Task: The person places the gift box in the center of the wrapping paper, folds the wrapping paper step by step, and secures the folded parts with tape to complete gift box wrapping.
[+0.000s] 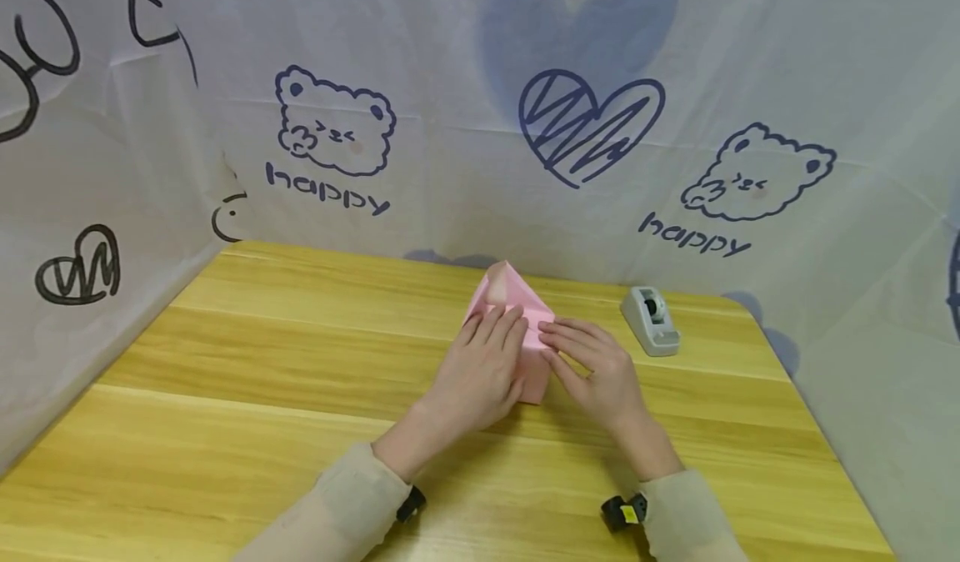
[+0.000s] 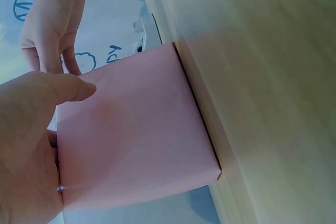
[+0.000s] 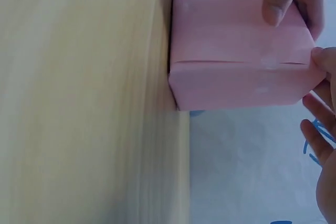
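Observation:
A pink paper box [image 1: 534, 378] stands on the table, with a raised, pointed flap [image 1: 528, 291] at its far side. My left hand [image 1: 480, 366] lies over the top of the box, fingers stretched toward the flap. In the left wrist view its thumb [image 2: 76, 88] rests on the near face, so the hand holds the box across the upper edge. At the upper right edge my right hand [image 1: 600, 370] pinches the paper between thumb and fingertips. The right wrist view shows a slit-like fold line along the box's side edge. The left palm hides part of the top.
A grey tape dispenser [image 1: 651, 322] stands on the table to the right of the box. White cloth [image 1: 450, 153] with drawn bears and hearts hangs behind the wooden table [image 1: 262, 362]. Small black devices [image 1: 622, 512] are worn at both wrists.

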`<state>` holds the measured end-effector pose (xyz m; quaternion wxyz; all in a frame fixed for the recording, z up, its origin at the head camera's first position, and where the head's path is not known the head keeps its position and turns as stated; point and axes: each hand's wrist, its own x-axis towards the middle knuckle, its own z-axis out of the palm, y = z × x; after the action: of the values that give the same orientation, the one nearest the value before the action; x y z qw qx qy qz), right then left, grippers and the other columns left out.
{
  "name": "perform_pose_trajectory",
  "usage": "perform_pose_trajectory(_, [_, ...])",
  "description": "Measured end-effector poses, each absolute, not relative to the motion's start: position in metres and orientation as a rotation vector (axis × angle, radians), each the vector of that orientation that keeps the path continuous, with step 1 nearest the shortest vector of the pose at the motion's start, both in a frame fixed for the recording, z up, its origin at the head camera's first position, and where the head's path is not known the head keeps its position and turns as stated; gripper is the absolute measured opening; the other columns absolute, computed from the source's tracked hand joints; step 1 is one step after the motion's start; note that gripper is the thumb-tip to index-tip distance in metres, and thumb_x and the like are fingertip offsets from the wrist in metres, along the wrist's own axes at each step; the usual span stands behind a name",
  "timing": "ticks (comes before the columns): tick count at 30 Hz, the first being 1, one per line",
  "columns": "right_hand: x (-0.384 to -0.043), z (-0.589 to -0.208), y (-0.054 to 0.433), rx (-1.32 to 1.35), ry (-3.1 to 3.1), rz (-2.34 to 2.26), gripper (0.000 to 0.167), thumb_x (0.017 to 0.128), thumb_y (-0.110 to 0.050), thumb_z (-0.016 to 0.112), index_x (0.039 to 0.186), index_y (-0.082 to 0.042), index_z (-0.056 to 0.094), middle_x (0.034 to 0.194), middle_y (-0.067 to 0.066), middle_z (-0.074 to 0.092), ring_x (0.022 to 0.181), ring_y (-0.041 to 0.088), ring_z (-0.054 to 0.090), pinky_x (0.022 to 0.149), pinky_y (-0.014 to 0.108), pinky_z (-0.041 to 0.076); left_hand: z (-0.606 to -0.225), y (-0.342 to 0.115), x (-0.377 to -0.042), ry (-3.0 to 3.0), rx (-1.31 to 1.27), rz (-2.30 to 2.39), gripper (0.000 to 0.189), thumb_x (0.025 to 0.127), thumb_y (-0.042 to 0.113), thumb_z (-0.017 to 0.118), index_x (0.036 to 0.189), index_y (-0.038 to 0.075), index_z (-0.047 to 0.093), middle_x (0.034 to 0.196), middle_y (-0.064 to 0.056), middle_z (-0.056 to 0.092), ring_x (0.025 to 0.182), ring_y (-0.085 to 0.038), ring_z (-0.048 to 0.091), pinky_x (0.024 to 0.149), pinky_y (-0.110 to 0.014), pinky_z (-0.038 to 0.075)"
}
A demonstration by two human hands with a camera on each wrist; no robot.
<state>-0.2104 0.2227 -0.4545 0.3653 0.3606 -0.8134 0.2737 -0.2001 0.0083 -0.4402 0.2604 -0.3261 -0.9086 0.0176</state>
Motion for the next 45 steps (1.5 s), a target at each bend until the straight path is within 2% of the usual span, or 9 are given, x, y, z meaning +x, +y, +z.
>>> perform_pose_trajectory(4, [-0.210, -0.453, 0.220, 0.885, -2.130, 0.745, 0.032, 0.082, -0.001, 0.085, 0.114, -0.004, 0.080, 0.121, 0.008, 0.077, 0.116, 0.031, 0.069, 0.105, 0.041, 0.053, -0.441, 0.006, -0.201, -2.450, -0.878, 0.039, 0.069, 0.093, 0.040, 0.072, 0.145, -0.001, 0.050, 0.150, -0.020, 0.051, 0.141, -0.034, 0.048, 0.117, -0.048, 0.040])
perform_pose_trajectory(11, [-0.212, -0.453, 0.219, 0.882, -2.144, 0.748, 0.034, 0.082, -0.002, 0.086, 0.115, -0.005, 0.080, 0.122, 0.007, 0.076, 0.117, 0.031, 0.069, 0.105, 0.043, 0.053, -0.441, 0.004, -0.202, -2.407, -0.883, 0.024, 0.068, 0.090, 0.038, 0.076, 0.139, -0.001, 0.052, 0.140, -0.019, 0.055, 0.135, -0.034, 0.051, 0.114, -0.047, 0.042])
perform_pose_trajectory(17, [-0.219, -0.449, 0.221, 0.763, -2.169, 0.977, 0.029, 0.087, -0.003, 0.083, 0.116, -0.006, 0.080, 0.119, 0.007, 0.077, 0.114, 0.029, 0.070, 0.105, 0.027, 0.050, -0.439, 0.003, -0.202, -2.460, -0.883, 0.093, 0.070, 0.093, 0.040, 0.073, 0.144, -0.001, 0.048, 0.147, -0.020, 0.053, 0.140, -0.035, 0.048, 0.116, -0.048, 0.041])
perform_pose_trajectory(19, [-0.224, -0.446, 0.222, 0.647, -2.220, 1.105, 0.026, 0.092, -0.007, 0.079, 0.118, -0.007, 0.079, 0.120, 0.007, 0.077, 0.114, 0.028, 0.069, 0.102, 0.029, 0.052, -0.440, 0.003, -0.202, -2.466, -0.878, 0.114, 0.070, 0.093, 0.040, 0.072, 0.145, -0.001, 0.047, 0.147, -0.019, 0.052, 0.139, -0.035, 0.048, 0.116, -0.048, 0.041])
perform_pose_trajectory(24, [-0.241, -0.438, 0.225, 0.456, -2.445, 1.340, 0.030, 0.102, -0.023, 0.069, 0.127, -0.008, 0.074, 0.125, 0.010, 0.074, 0.117, 0.027, 0.067, 0.100, 0.049, 0.055, -0.441, 0.004, -0.201, -2.463, -0.880, 0.122, 0.069, 0.093, 0.039, 0.070, 0.145, -0.001, 0.047, 0.147, -0.019, 0.052, 0.139, -0.035, 0.048, 0.115, -0.048, 0.041])
perform_pose_trajectory(26, [-0.248, -0.436, 0.225, 0.436, -2.524, 1.382, 0.033, 0.103, -0.027, 0.068, 0.128, -0.007, 0.073, 0.125, 0.011, 0.074, 0.116, 0.028, 0.067, 0.100, 0.050, 0.055, -0.441, 0.004, -0.201, -2.459, -0.886, 0.123, 0.070, 0.093, 0.039, 0.071, 0.145, -0.001, 0.047, 0.147, -0.020, 0.052, 0.139, -0.035, 0.048, 0.115, -0.048, 0.041])
perform_pose_trajectory(31, [-0.259, -0.431, 0.223, 0.396, -2.628, 1.376, 0.036, 0.102, -0.032, 0.069, 0.124, -0.005, 0.076, 0.119, 0.013, 0.076, 0.107, 0.027, 0.070, 0.092, 0.041, 0.059, -0.444, 0.006, -0.201, -2.430, -0.884, 0.120, 0.067, 0.092, 0.038, 0.070, 0.143, 0.000, 0.048, 0.145, -0.018, 0.052, 0.137, -0.035, 0.049, 0.114, -0.048, 0.042])
perform_pose_trajectory(37, [-0.268, -0.431, 0.222, 0.372, -2.616, 1.432, 0.029, 0.100, -0.026, 0.072, 0.113, -0.001, 0.078, 0.108, 0.014, 0.077, 0.095, 0.023, 0.068, 0.084, 0.032, 0.056, -0.444, 0.007, -0.200, -2.426, -0.884, 0.115, 0.067, 0.091, 0.037, 0.070, 0.142, 0.000, 0.048, 0.144, -0.017, 0.053, 0.137, -0.034, 0.049, 0.115, -0.048, 0.041])
perform_pose_trajectory(45, [-0.277, -0.428, 0.217, 0.292, -2.617, 1.603, 0.035, 0.098, -0.032, 0.074, 0.117, -0.003, 0.076, 0.114, 0.011, 0.076, 0.101, 0.020, 0.064, 0.090, 0.032, 0.052, -0.442, 0.006, -0.199, -2.460, -0.890, 0.155, 0.073, 0.091, 0.042, 0.071, 0.146, 0.000, 0.046, 0.149, -0.017, 0.050, 0.140, -0.034, 0.046, 0.117, -0.048, 0.039])
